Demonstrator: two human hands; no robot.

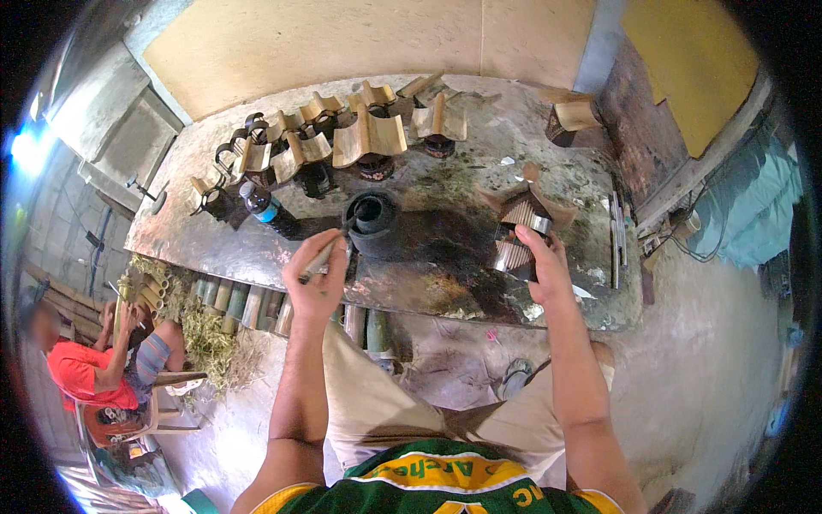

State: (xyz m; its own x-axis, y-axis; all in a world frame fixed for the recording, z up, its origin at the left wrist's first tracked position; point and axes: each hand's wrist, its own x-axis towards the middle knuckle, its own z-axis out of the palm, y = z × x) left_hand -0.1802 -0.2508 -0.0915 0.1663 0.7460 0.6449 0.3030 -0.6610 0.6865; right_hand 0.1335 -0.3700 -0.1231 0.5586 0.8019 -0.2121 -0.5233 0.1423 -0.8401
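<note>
My left hand (317,278) grips a thin brush (332,247) whose tip dips into a round black pot (372,221) on the worktable (257,248). My right hand (541,261) holds a small bamboo piece with ribbed sides and a metal band (518,231), resting on the stained table top. Both forearms come up from the lower edge. Several more bamboo pieces with slanted roofs (368,137) stand in rows across the far half of the table.
A dark bottle with a blue label (265,207) stands left of the pot. Cut bamboo tubes (240,301) lie under the table's near edge beside green shavings. A person in a red shirt (86,373) sits at the far left. Metal strips (616,236) lie at the table's right edge.
</note>
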